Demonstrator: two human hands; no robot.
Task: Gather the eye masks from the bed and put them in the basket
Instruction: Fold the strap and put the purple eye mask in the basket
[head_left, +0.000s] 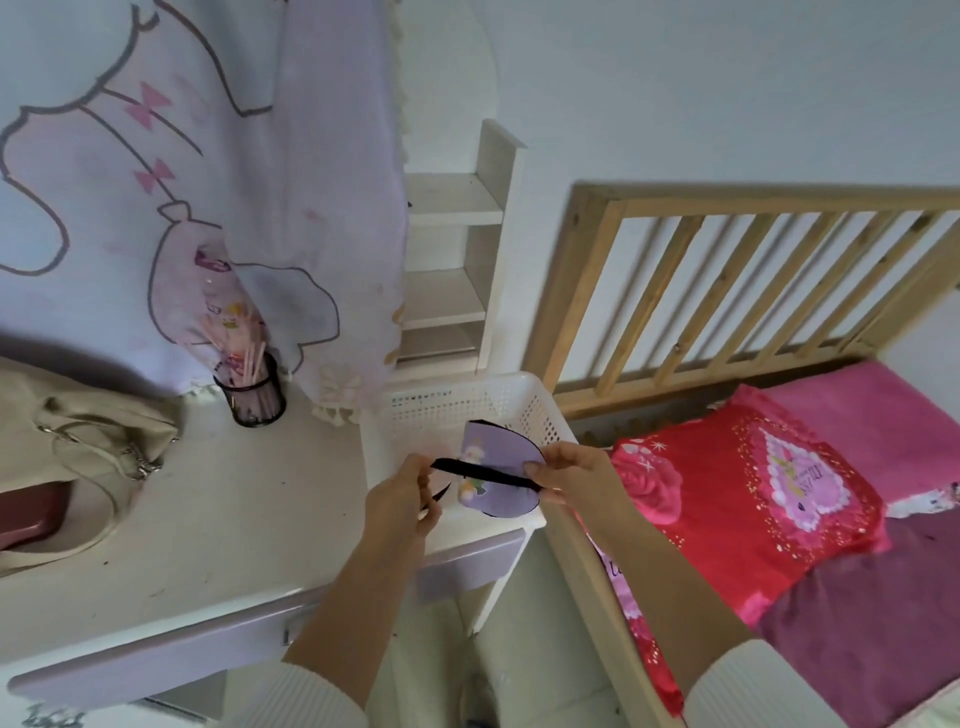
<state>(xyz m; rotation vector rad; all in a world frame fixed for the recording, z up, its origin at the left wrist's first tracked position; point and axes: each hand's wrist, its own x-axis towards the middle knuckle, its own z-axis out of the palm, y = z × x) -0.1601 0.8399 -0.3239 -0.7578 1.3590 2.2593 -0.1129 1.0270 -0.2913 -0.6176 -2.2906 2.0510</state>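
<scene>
A lilac eye mask (501, 457) with a black strap hangs folded over the front of the white perforated basket (457, 402), which stands on the right end of the desk. My right hand (569, 473) pinches the mask's right edge and one end of the strap. My left hand (400, 501) pinches the other end of the black strap, pulling it taut to the left. The bed (841, 545) lies to the right, with a red pillow (727, 499); no other eye mask shows on it.
The white desk (218, 535) carries a beige handbag (88, 447) at the left and a black mesh pen cup (252, 392). A lilac curtain (208, 182) hangs behind, white shelves (452, 270) stand at the back, and the wooden slatted headboard (737, 280) rises beside the basket.
</scene>
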